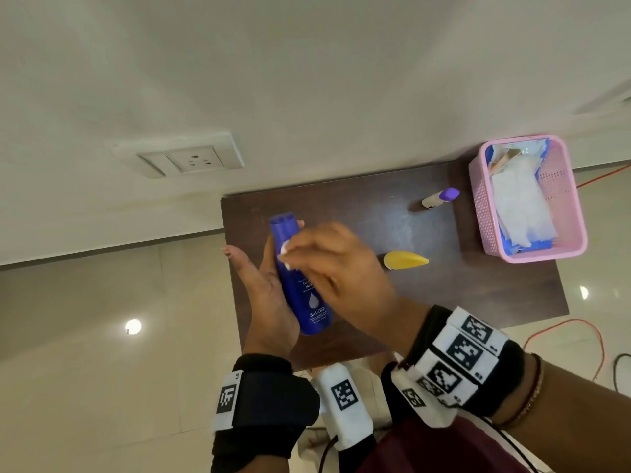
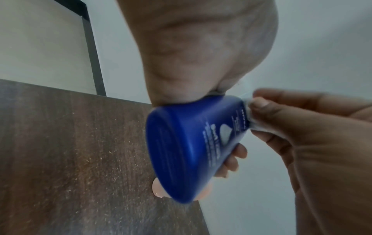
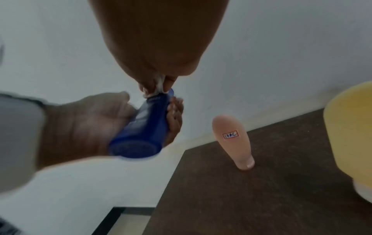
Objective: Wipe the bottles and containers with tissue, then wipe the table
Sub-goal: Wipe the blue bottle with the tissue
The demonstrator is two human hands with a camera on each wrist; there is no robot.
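Two hands are seen above the dark brown wooden surface [image 1: 392, 213], both busy with one tall blue plastic bottle [image 1: 302, 285]. The bottle is held off the surface by the left hand [image 1: 269, 302], its fingers wrapped round the back of the body and the thumb stretched out to the side. White print, "Body Milk", a white drop and "5 in 1 care", is carried on the glossy blue front, and a blue flip cap of the same shade is fitted at the top; the flat round base is shown tilted toward the left wrist camera. A small wad of white tissue [image 1: 285, 254] is pinched between the curled fingers and thumb of the right hand [image 1: 341, 271] and pressed against the upper part of the bottle, just under the cap.

Elsewhere on the surface, a yellow tapered plastic tube [image 1: 404, 260] is stood near the right hand, and a small white tube with a purple cap [image 1: 440, 198] is placed further back. A pink perforated plastic basket [image 1: 560, 186] holding white tissues and blue wrapping is set at the far right corner. A peach-coloured tapered tube with a small sticker [image 3: 233, 139] is seen from the right wrist, standing cap down.
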